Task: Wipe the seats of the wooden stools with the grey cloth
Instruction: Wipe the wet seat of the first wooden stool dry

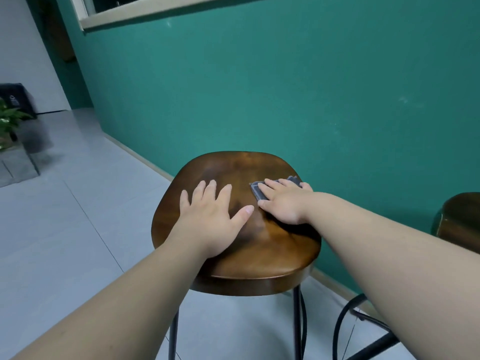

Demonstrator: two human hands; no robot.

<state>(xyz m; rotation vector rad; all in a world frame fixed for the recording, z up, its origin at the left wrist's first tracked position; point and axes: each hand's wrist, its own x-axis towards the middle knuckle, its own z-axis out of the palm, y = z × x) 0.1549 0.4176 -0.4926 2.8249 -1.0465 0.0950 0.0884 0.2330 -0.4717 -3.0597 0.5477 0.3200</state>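
A wooden stool (259, 258) with a dark brown rounded seat and black metal legs stands in front of me, close to a green wall. My left hand (211, 219) lies flat on the left half of the seat, fingers spread and straight. My right hand (283, 202) presses flat on a folded grey cloth (257, 190) at the seat's far right part. Most of the cloth is hidden under that hand; only its edges show. A second wooden stool (459, 222) peeks in at the right edge, its black leg ring below.
The green wall (285, 87) runs right behind both stools, with a pale skirting along the floor. Light grey floor tiles (65, 242) spread to the left. A potted plant (10, 123) and a dark bin (17, 98) stand far left.
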